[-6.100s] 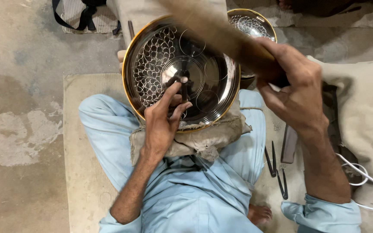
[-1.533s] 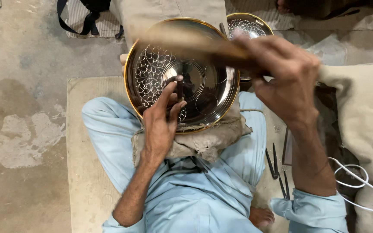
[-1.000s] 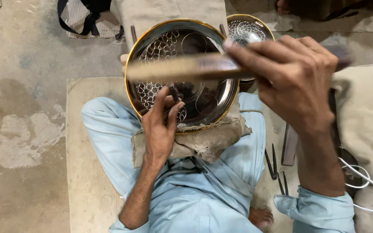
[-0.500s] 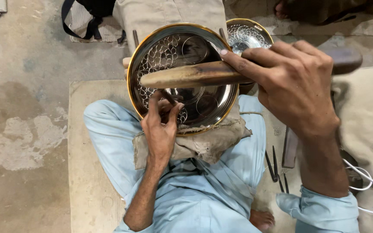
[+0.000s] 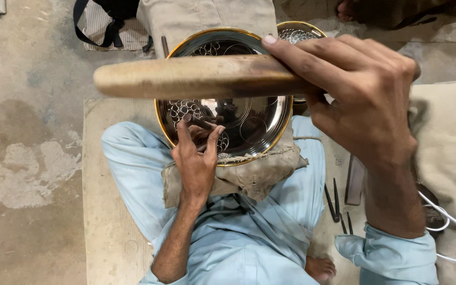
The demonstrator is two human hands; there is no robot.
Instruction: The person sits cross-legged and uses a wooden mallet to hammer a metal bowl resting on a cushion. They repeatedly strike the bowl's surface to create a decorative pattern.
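We hold a wooden stick (image 5: 196,77) in our right hand (image 5: 365,105), raised above the work. Its long axis runs nearly level across the view, the rounded free end pointing out to our left, away from the grip, and the other end buried in the palm. The right grip is closed: the fingers wrap over the top of the stick and the thumb presses from below. The wood is pale brown, smooth and worn, a thick round bar slightly blurred in the picture.

Below the stick sits a round metal plate (image 5: 249,126) with a gold-coloured rim and a shiny mirror-like middle, its outer band cut with a fine pattern of small circles. It rests tilted on a lumpy tan cushion (image 5: 249,177) across our lap, over light blue trousers (image 5: 133,169).

Our left hand (image 5: 197,158) lies against the near edge of the plate, fingers pinched round a small dark metal punch (image 5: 202,124) that slants up and to our left, its tip on the patterned band. That grip is tight round the tool.

Beyond the right grip a second patterned plate (image 5: 296,34) shows partly. Beside our right forearm, thin dark metal tools (image 5: 336,203) lie on the mat (image 5: 101,221).
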